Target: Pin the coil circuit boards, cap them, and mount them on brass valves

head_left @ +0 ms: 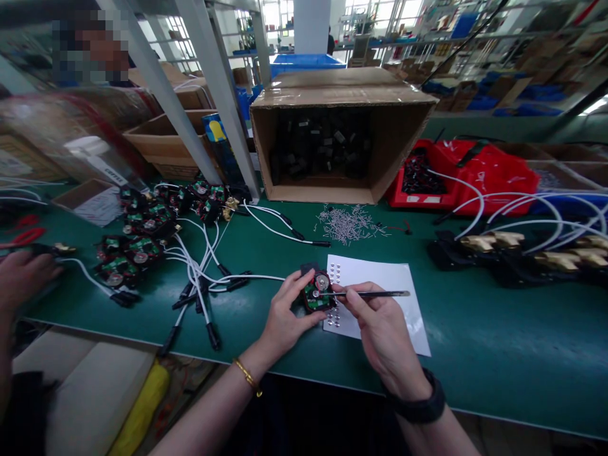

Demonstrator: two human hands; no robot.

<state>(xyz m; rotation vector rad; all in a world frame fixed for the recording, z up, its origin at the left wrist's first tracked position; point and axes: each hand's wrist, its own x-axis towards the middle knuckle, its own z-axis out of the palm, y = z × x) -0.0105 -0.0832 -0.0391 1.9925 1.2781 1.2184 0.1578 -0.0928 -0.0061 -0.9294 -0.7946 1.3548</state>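
At the left edge of the white sheet [380, 272], my left hand [284, 311] grips a black circuit unit [313, 303]. My right hand [382, 326] pinches a thin tool [392, 294], its tip seemingly touching the unit. Beyond the sheet lies 1 pin heap [349, 225].

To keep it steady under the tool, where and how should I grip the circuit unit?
Probably the far and near edges of the circuit unit, from the left, as the left hand spans it. Its face toward the camera exposes a green board and round metal disc, better left untouched, and the right hand and slim tool occupy the right side.
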